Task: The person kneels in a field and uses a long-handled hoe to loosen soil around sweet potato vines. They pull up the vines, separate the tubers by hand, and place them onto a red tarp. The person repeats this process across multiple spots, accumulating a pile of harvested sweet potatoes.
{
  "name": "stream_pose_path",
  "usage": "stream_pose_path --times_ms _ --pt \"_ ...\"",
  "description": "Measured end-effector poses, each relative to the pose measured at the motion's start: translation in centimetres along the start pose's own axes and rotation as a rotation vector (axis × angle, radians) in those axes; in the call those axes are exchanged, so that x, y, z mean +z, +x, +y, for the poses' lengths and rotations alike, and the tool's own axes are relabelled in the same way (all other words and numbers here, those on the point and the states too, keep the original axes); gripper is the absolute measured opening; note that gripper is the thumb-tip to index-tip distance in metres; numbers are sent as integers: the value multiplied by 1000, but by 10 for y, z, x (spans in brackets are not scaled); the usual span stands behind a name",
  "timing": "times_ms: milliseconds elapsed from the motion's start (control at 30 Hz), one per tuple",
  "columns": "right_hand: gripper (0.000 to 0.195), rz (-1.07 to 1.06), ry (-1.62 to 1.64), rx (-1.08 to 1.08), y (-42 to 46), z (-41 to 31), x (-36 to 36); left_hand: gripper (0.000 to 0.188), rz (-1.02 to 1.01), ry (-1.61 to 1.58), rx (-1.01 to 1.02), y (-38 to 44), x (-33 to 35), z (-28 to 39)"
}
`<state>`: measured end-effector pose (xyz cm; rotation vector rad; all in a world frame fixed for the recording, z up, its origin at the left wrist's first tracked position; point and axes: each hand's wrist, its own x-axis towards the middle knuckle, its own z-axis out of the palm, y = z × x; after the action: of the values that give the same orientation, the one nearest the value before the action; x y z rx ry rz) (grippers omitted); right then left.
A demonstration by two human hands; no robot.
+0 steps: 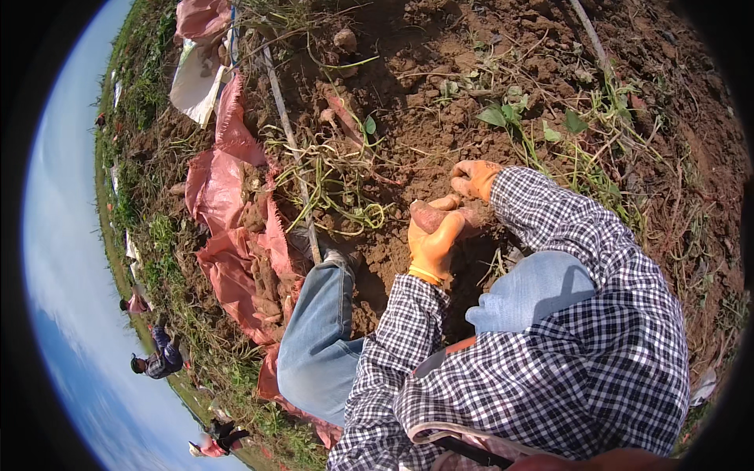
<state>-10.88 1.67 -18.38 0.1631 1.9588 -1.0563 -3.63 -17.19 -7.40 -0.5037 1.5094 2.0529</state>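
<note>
My left hand (433,250), in an orange coated glove, is wrapped around a reddish sweet potato (428,216). More soil-covered sweet potatoes (474,219) lie against it on the right, partly hidden by the fingers. Just above this cluster is my right hand (476,178), also in an orange glove. Its fingers are curled low over the soil, and whether they pinch anything cannot be made out. Loose brown soil (406,162) surrounds both hands. A long reddish sweet potato (347,120) rests on the ground farther up.
Pink woven sacking (215,182) with dirt-covered tubers lies left of my bent knee (321,335). A wooden pole (288,126) runs down toward my foot, beside tangled vines (336,188). Another pole (591,36) shows upper right. Several people, including one crouching person (162,359), are in the distant field.
</note>
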Motion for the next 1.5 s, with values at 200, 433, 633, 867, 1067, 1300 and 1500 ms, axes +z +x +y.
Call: stream_pose_path --times_ms 200,433,633,867,1067,1300,1500 --pt "47 36 177 -536 -29 2 -34 58 -182 99 -78 2 -12 12" --pt "41 -41 262 -311 -22 0 39 62 -164 322 -98 0 -34 5" --pt "39 53 448 -201 10 21 15 57 -10 587 -53 -43 -8 64" --pt "37 257 489 -191 7 19 -52 58 326 -178 214 -108 -101 231" --pt "35 163 416 -204 35 -55 -60 63 757 -75 545 -66 -262 340" --pt "55 363 51 -442 90 -174 -66 57 385 -71 318 -13 -233 231" --pt "58 161 -359 47 134 -328 -16 45 428 -162 152 13 -233 197"
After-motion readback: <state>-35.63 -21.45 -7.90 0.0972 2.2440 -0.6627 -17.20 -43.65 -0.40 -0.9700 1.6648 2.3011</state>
